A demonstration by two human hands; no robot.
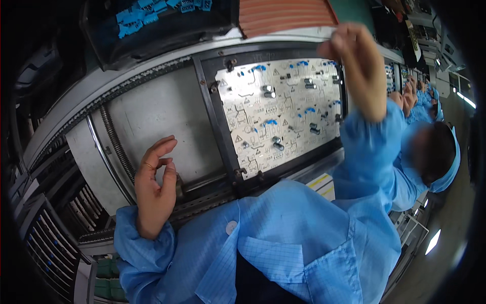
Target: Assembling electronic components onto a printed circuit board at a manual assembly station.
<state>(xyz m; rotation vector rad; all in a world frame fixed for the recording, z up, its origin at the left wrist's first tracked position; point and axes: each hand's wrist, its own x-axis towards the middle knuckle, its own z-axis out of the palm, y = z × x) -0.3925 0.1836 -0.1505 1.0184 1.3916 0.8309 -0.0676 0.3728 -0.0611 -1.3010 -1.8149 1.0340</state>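
My left hand (pixel 156 190) hovers over the metal bed of the line, left of the circuit board, its fingers curved and a gap between thumb and forefinger. It is open and holds nothing; a ring is on one finger. The pale circuit board (pixel 296 114) lies in a black frame (pixel 212 109), with blue parts and dark cylindrical capacitors standing on it. Above the board's far right corner is my right hand (pixel 362 66), raised and smeared by motion. Its fingers look bent, but whether anything is between them cannot be made out.
A black bin (pixel 167 35) of blue connector-like parts stands at the far left, beside a reddish-brown ribbed tray (pixel 286 15). A chain rail (pixel 136 78) borders the bed. Dark slotted racks (pixel 50 248) stand at the lower left. Co-workers in blue (pixel 430 152) are along the right.
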